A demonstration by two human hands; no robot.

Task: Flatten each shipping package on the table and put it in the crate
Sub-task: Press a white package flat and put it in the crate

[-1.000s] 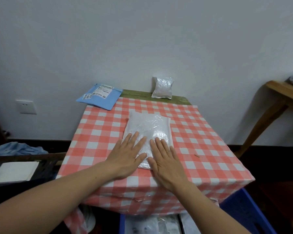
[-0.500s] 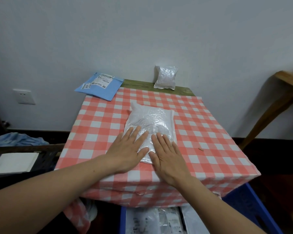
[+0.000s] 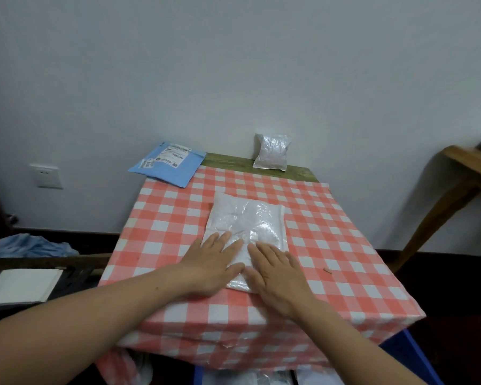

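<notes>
A white plastic shipping package (image 3: 247, 220) lies flat in the middle of the table with the red-and-white checked cloth (image 3: 345, 245). My left hand (image 3: 211, 262) and my right hand (image 3: 275, 273) press on its near end side by side, fingers straight and spread. A blue mailer with a label (image 3: 168, 166) lies at the table's far left corner, partly over the edge. A small silvery-white package (image 3: 271, 155) leans against the wall at the far edge. The blue crate (image 3: 400, 359) shows below the table's front right, with packages inside.
A wooden table (image 3: 467, 168) stands at the right. On the left are blue cloth (image 3: 31, 245), a dark frame and a white sheet (image 3: 20, 284). A wall socket (image 3: 46, 176) sits left of the table. A small brown scrap (image 3: 327, 270) lies on the cloth.
Both hands have slid a little toward me along the white package while staying flat on it. The view has shifted slightly.
</notes>
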